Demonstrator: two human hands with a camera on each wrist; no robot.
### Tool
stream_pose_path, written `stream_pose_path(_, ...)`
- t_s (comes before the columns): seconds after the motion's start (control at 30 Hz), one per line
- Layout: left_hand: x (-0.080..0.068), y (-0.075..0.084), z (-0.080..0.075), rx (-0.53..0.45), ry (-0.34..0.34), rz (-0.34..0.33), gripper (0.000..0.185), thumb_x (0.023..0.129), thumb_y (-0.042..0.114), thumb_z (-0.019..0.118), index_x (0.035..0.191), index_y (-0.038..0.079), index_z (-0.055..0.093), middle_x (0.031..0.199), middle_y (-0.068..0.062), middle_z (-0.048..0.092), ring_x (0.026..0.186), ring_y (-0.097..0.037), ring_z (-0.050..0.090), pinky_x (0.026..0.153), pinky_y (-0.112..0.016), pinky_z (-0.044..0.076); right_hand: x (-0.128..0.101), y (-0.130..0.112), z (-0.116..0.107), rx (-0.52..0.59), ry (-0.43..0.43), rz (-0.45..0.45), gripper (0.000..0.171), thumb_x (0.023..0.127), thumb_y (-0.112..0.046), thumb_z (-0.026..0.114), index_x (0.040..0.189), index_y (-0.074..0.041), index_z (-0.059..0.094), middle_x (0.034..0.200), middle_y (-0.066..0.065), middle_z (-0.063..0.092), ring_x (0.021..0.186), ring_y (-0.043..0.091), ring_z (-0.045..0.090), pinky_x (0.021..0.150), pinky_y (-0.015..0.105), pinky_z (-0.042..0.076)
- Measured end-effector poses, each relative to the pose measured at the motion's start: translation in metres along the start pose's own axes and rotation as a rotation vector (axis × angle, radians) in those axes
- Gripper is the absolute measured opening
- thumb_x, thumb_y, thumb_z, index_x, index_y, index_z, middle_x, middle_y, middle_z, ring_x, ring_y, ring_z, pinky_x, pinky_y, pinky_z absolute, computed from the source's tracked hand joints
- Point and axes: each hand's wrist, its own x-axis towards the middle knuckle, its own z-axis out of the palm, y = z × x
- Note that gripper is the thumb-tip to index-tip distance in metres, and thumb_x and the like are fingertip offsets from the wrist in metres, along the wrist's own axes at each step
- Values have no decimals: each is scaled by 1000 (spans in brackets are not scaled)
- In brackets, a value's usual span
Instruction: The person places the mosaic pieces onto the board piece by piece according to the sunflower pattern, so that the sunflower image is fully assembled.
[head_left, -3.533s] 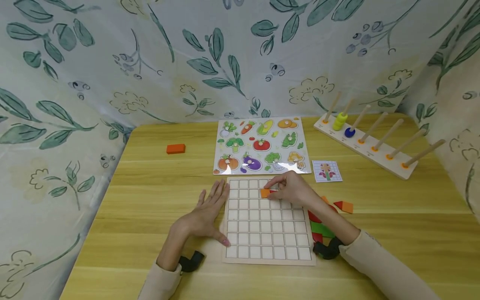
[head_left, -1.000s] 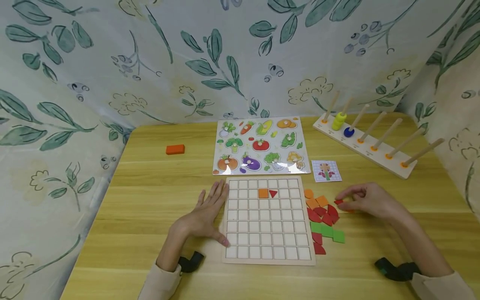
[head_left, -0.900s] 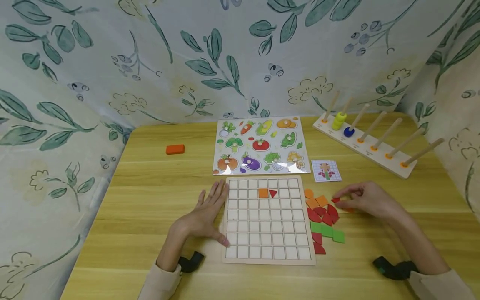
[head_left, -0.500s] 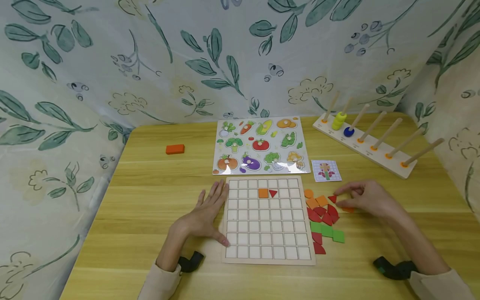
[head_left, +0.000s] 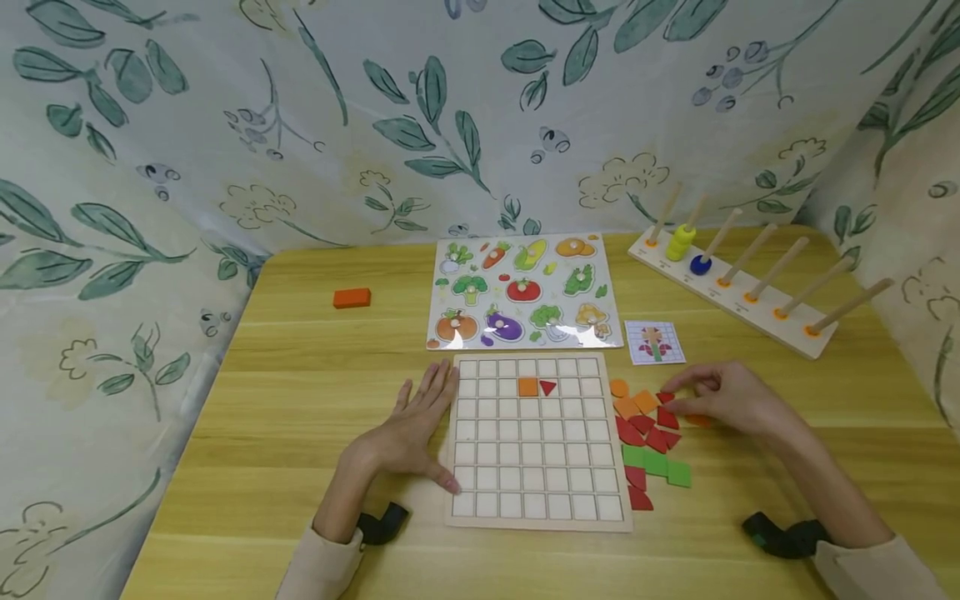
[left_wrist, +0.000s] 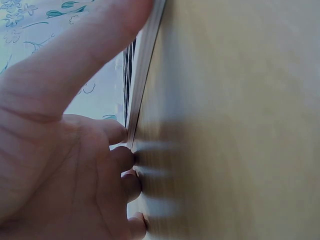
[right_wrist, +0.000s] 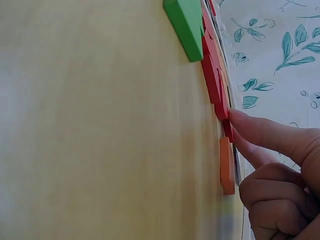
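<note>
In the head view a wooden grid board [head_left: 534, 527] lies in front of the person. An orange square [head_left: 528, 387] and a red triangle [head_left: 548, 388] sit in neighbouring cells of its second row. The left hand [head_left: 408, 433] lies with fingers spread along the board's left edge, its thumb at the lower corner. Right of the board, the right hand [head_left: 723, 400] has thumb and index finger round a small red triangular piece [head_left: 664, 397], part of it covered. In the right wrist view those fingertips meet at the red pieces, beside an orange piece [right_wrist: 227, 166]; the other fingers are curled.
Beside the board lie red quarter pieces [head_left: 628, 431], green squares [head_left: 655, 463] and orange pieces [head_left: 626, 407]. A pattern card [head_left: 654, 342], a vegetable puzzle [head_left: 525, 292] and a peg counting rack [head_left: 735, 287] are behind. An orange block [head_left: 352, 297] lies far left.
The right hand leaves the board, where the orange square and red triangle now lie, and goes right to the loose pieces. There it has shifted slightly left. The left hand stays still.
</note>
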Motion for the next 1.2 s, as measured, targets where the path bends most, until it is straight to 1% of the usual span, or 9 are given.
stream_pose_path(0.17,0,0,0,-4,3,0,157,61,56,95,165,8,-12,171,-10,-25,161,-31,-19,129,-61,-9,-2,3,-3,-9,5,-15,42,92,-39,79,120,-7,76,65,-5,34,59,14,38,52,28,28)
stream_pose_path(0.3,0,0,1,-1,-1,-5,158,61,57,95,165,9,-13,171,-9,-27,160,-30,-20,129,-60,-10,-3,5,-5,-7,8,-17,41,91,-39,79,118,-8,77,66,-4,34,59,13,37,51,28,28)
stream_pose_path(0.43,0,0,1,-3,1,-4,158,60,57,95,165,9,-13,171,-9,-26,161,-30,-20,129,-60,-10,-1,5,-6,16,6,13,44,90,-43,79,119,-9,77,66,-3,34,60,14,37,51,29,28)
stream_pose_path(0.57,0,1,1,0,1,-2,157,61,57,95,165,8,-12,171,-10,-25,161,-31,-18,129,-61,-9,1,5,-5,32,39,31,49,90,-44,80,122,-8,75,66,-4,35,61,14,37,52,30,27)
stream_pose_path(0.77,0,1,0,-1,10,7,156,61,57,95,165,7,-11,172,-12,-24,161,-33,-17,129,-62,-8,1,3,-3,39,59,44,56,84,-45,84,122,-6,74,64,-4,36,57,14,38,49,28,28)
stream_pose_path(0.97,0,1,0,-5,14,7,156,61,56,95,165,6,-10,172,-13,-23,161,-34,-17,129,-63,-8,3,1,-3,29,51,28,49,86,-36,84,121,-5,73,63,-4,34,55,12,37,48,26,28)
stream_pose_path(1.07,0,1,0,-10,15,5,156,61,56,96,165,6,-10,172,-13,-23,161,-34,-17,129,-63,-8,3,1,-3,39,52,26,50,85,-34,85,123,-3,73,63,-4,34,55,12,36,48,26,28)
stream_pose_path(1.2,0,1,0,-18,14,4,156,61,56,96,165,7,-9,172,-12,-23,161,-34,-17,129,-63,-8,3,1,-3,40,58,27,52,83,-35,87,121,-2,73,63,-5,33,54,11,34,47,26,27)
